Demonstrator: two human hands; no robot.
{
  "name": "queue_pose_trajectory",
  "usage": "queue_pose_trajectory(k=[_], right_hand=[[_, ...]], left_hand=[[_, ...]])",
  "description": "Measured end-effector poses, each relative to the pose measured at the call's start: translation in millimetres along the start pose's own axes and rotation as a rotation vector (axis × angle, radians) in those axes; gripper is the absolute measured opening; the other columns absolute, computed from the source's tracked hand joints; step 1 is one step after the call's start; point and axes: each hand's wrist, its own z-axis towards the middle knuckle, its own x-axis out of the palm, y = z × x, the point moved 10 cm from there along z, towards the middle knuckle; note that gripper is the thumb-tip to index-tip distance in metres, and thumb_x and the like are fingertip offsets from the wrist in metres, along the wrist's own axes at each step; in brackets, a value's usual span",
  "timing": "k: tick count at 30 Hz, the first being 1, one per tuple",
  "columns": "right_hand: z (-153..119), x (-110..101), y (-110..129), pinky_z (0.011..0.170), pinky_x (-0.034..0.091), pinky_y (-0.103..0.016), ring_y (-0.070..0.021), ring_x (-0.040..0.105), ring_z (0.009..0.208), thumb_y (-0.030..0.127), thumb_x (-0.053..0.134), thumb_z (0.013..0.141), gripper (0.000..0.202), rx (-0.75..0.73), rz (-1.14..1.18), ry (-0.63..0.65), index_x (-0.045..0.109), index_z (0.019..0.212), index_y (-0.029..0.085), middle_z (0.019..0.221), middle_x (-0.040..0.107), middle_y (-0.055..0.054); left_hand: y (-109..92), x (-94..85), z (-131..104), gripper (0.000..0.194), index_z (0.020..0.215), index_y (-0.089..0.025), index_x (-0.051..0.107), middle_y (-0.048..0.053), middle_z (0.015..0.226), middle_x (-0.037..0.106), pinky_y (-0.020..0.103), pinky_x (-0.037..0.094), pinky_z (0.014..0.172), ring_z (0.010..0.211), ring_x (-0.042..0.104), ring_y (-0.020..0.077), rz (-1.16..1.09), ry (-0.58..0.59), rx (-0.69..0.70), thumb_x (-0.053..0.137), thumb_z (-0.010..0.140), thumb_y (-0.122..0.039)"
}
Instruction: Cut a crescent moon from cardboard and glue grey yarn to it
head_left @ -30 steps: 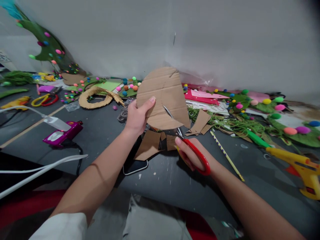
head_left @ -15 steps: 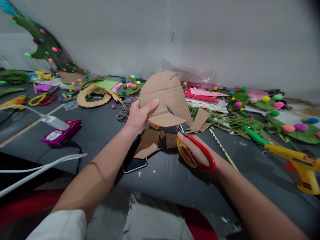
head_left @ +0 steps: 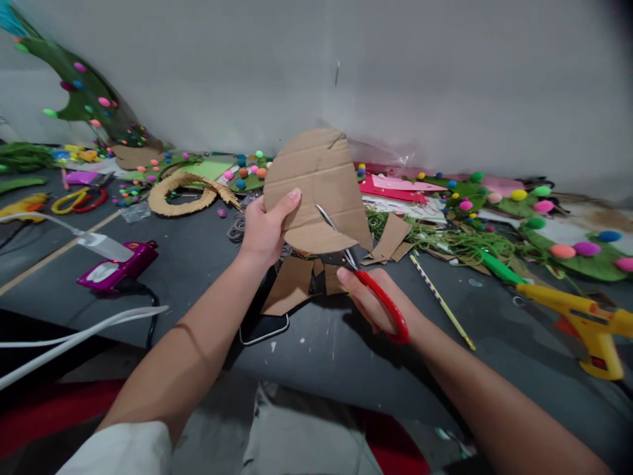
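A rounded piece of brown cardboard [head_left: 316, 171] is held up above the table, its left edge pinched in my left hand [head_left: 270, 227] with the thumb on the near face. My right hand [head_left: 376, 297] is closed round the handles of a pair of scissors [head_left: 386, 300]; the red loop shows, the other is mostly hidden by my fingers. The blades straddle the lower right of the cardboard, one tip lying over its face. A slit runs in from the edge there. Below lie cardboard offcuts [head_left: 289, 287], partly over a dark phone-like object [head_left: 264, 330].
A yellow glue gun [head_left: 588, 316] lies at right, near a spotted pencil [head_left: 442, 303]. At left are a purple plugged device [head_left: 119, 267], white cables and more scissors [head_left: 79, 200]. A cardboard ring [head_left: 182, 193], green yarn [head_left: 445, 237] and pom-pom-covered leaves [head_left: 583, 247] line the wall.
The cardboard has shifted slightly left and turned a little. My right hand and the scissors have moved left with it, and the handle loops have come closer together.
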Motion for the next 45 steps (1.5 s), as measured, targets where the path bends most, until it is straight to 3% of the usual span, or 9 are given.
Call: queue_pose_trajectory(k=[8, 16, 24, 27, 30, 32, 38, 42, 45], right_hand=[[5.6, -7.8, -7.9, 0.034, 0.030, -0.025, -0.0101, 0.040, 0.031, 0.089, 0.045, 0.083, 0.073, 0.039, -0.001, 0.010, 0.032, 0.051, 0.024, 0.036, 0.036, 0.004], [1.3, 1.2, 1.8, 0.045, 0.036, -0.027, -0.0107, 0.042, 0.045, 0.085, 0.035, 0.091, 0.069, -0.067, 0.146, 0.180, 0.046, 0.064, 0.022, 0.053, 0.043, 0.002], [-3.9, -8.3, 3.2, 0.043, 0.039, -0.027, -0.0108, 0.044, 0.038, 0.085, 0.032, 0.091, 0.075, 0.006, -0.002, 0.179, 0.045, 0.054, 0.022, 0.045, 0.043, 0.002], [-7.1, -11.7, 3.7, 0.041, 0.039, -0.026, -0.0103, 0.044, 0.037, 0.083, 0.032, 0.093, 0.075, -0.019, -0.032, 0.216, 0.044, 0.052, 0.021, 0.044, 0.043, 0.001], [-9.2, -10.9, -5.9, 0.037, 0.035, -0.024, -0.0104, 0.044, 0.036, 0.081, 0.041, 0.092, 0.073, 0.020, -0.125, 0.301, 0.050, 0.054, 0.020, 0.044, 0.044, 0.001], [-3.0, -19.4, -10.8, 0.036, 0.033, -0.023, -0.0092, 0.042, 0.036, 0.081, 0.048, 0.089, 0.069, 0.034, -0.116, 0.242, 0.053, 0.058, 0.019, 0.044, 0.044, 0.002], [21.7, -75.6, -26.6, 0.034, 0.035, -0.023, -0.0092, 0.047, 0.037, 0.085, 0.058, 0.079, 0.068, 0.016, 0.324, -0.294, 0.065, 0.074, 0.018, 0.062, 0.066, -0.004], [24.9, -75.2, -13.8, 0.034, 0.035, -0.024, -0.0099, 0.049, 0.037, 0.069, 0.081, 0.067, 0.055, -0.128, 0.551, -0.279, 0.065, 0.072, 0.017, 0.063, 0.069, -0.005], [22.0, -66.8, -2.3, 0.033, 0.029, -0.024, -0.0085, 0.042, 0.032, 0.050, 0.090, 0.064, 0.046, -0.177, 0.604, -0.264, 0.055, 0.066, 0.020, 0.047, 0.052, 0.006]], left_hand=[[7.1, -5.0, 3.1, 0.038, 0.098, -0.017, 0.078, 0.013, 0.108, 0.079, 0.048, 0.063, 0.091, 0.104, 0.075, 0.0342, 0.014, -0.016, -0.025, 0.089, 0.072, -0.043], [7.5, -4.7, 3.3, 0.043, 0.099, -0.017, 0.077, 0.014, 0.106, 0.078, 0.053, 0.061, 0.095, 0.108, 0.074, 0.0378, -0.002, -0.012, -0.023, 0.089, 0.071, -0.047], [14.3, 0.9, 2.2, 0.043, 0.098, -0.018, 0.076, 0.012, 0.105, 0.079, 0.047, 0.063, 0.090, 0.110, 0.073, 0.0353, -0.014, -0.003, -0.087, 0.089, 0.069, -0.047], [9.6, -18.6, 17.0, 0.043, 0.100, -0.019, 0.075, 0.011, 0.116, 0.078, 0.048, 0.061, 0.096, 0.123, 0.067, 0.0354, -0.011, -0.043, -0.072, 0.089, 0.070, -0.048], [-10.8, -60.9, 38.5, 0.042, 0.100, -0.026, 0.074, -0.001, 0.124, 0.076, 0.043, 0.058, 0.104, 0.135, 0.059, 0.0292, -0.090, -0.195, 0.072, 0.091, 0.068, -0.048], [-22.8, -77.2, 46.2, 0.042, 0.103, -0.025, 0.074, 0.002, 0.128, 0.074, 0.042, 0.059, 0.103, 0.130, 0.063, 0.0281, -0.057, -0.238, 0.152, 0.089, 0.070, -0.047], [2.9, -29.4, 27.9, 0.043, 0.100, -0.015, 0.075, 0.011, 0.100, 0.080, 0.035, 0.065, 0.078, 0.097, 0.077, 0.0291, 0.096, 0.077, -0.122, 0.089, 0.072, -0.045], [33.3, 9.1, -3.4, 0.043, 0.103, -0.016, 0.077, 0.010, 0.101, 0.080, 0.030, 0.063, 0.070, 0.086, 0.077, 0.0250, 0.249, 0.355, -0.364, 0.090, 0.072, -0.043], [46.4, 21.1, -15.1, 0.042, 0.102, -0.016, 0.078, 0.010, 0.102, 0.080, 0.027, 0.061, 0.068, 0.083, 0.077, 0.0228, 0.242, 0.408, -0.455, 0.089, 0.072, -0.043]])
